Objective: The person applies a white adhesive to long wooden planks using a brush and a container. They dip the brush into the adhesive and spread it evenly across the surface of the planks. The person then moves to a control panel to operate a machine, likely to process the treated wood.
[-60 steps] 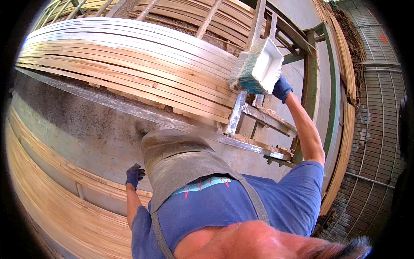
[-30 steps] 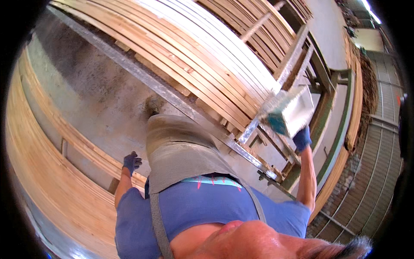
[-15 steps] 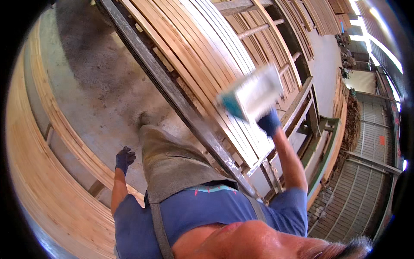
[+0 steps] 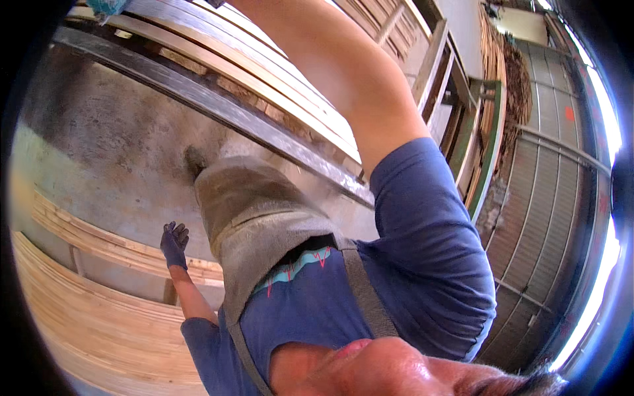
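My right arm [image 4: 343,72] reaches up across the long boards [image 4: 198,39] to the top edge, where only a sliver of my dark-gloved right hand [image 4: 214,2] shows. Further left at that edge is the teal end of a box-shaped tool [image 4: 109,6]. Half a second ago that hand gripped the tool, pale with a teal edge; its kind is unclear, and most of it is now cut off. My left hand [image 4: 174,244], in a dark glove, hangs out to the left, fingers loosely curled and apart. It holds nothing and has a stack of light timber [image 4: 119,247] behind it.
A dark metal rail [image 4: 218,115] runs along the near side of the boards. Concrete floor [image 4: 86,125] lies between the rail and the lower-left timber. A green-edged frame [image 4: 489,158] and a corrugated wall [image 4: 535,218] stand at the right.
My right arm has swung up and left, carrying the box-shaped tool to the upper-left edge. The view has turned and shifted. My left hand stays low, with nothing in it.
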Motion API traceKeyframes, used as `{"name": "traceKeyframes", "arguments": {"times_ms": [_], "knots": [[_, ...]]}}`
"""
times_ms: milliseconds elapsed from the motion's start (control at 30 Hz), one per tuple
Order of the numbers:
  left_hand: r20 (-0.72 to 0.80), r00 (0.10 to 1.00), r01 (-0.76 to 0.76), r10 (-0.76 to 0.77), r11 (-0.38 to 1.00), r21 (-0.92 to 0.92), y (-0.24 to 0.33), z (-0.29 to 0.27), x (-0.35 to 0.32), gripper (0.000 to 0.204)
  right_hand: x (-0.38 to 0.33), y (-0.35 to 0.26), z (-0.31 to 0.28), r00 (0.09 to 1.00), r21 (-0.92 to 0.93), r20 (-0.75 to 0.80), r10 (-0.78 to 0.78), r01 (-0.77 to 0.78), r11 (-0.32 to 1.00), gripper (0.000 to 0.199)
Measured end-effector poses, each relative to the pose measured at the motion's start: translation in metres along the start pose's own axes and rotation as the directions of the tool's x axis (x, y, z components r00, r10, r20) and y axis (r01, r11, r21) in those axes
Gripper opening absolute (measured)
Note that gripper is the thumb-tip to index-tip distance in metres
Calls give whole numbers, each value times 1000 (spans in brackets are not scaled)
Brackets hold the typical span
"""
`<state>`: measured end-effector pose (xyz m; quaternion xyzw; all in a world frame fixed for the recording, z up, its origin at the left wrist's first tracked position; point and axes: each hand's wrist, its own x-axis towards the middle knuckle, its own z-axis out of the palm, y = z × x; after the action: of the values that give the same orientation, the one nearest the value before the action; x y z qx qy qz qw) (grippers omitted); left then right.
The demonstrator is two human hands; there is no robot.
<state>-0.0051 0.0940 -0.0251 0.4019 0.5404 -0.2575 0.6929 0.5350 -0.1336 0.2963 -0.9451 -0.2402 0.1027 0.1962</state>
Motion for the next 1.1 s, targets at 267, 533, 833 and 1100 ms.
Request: {"name": "traceKeyframes", "arguments": {"times_ms": [267,533,833,1100], "knots": [[-35,996,85,-79,969,231,-43,38,-9,51,-320,139,18,995,92,-76,58,-51,994,22],[78,994,-99,69,868,487,-75,122,-23,42,-700,253,-24,924,188,-5,383,-375,908,25],[74,997,-51,13,838,544,-86,106,-39,43,-720,251,-82,835,-7,-87,543,-545,838,21],[315,654,-753,688,631,186,114,228,-114,50,-601,232,-39,872,-46,-101,480,-486,873,19]]}}
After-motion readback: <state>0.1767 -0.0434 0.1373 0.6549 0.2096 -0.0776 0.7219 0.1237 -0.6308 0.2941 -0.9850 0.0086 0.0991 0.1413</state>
